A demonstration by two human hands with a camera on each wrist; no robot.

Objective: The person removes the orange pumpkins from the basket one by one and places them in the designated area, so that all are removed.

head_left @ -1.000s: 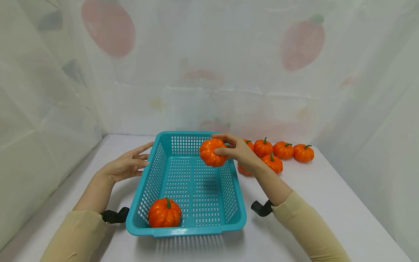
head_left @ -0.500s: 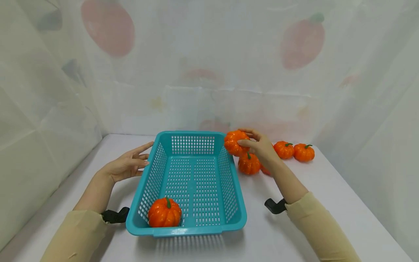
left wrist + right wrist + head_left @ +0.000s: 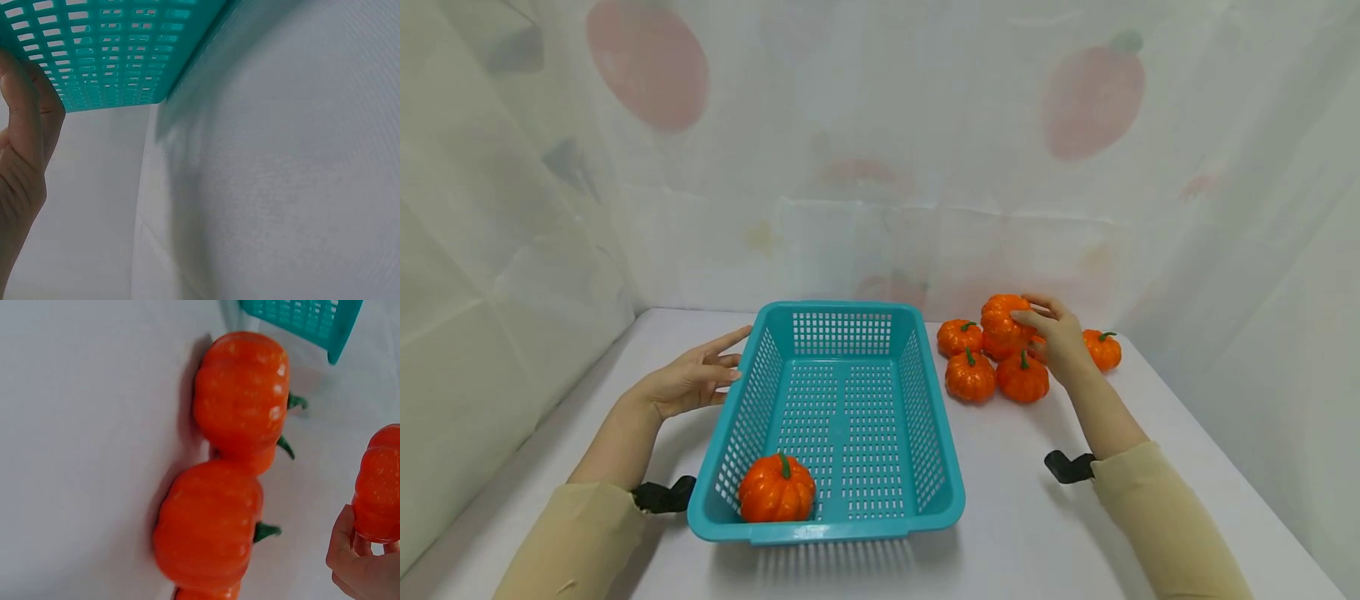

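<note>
My right hand (image 3: 1058, 337) grips a small orange pumpkin (image 3: 1004, 318) and holds it above the back row of pumpkins at the right. The right wrist view has this held pumpkin (image 3: 380, 487) at its right edge, pinched by the fingers. On the left, my left hand (image 3: 688, 379) rests its fingers against the outer left side of a turquoise slotted plastic basket (image 3: 826, 532). Fingers touching the slotted wall (image 3: 112, 56) also appear in the left wrist view. One pumpkin (image 3: 777, 488) sits upright in the basket's near left corner.
Several pumpkins stand on the white table right of the basket, among them a front one (image 3: 970, 377), its neighbour (image 3: 1023, 379) and one at the far right (image 3: 1102, 351). The hand and held pumpkin partly cover the back row. A white printed sheet (image 3: 880, 250) rises behind.
My right hand, still gripping the pumpkin, has moved right from above the basket to over the pumpkin group. The left hand and the basket have stayed in place.
</note>
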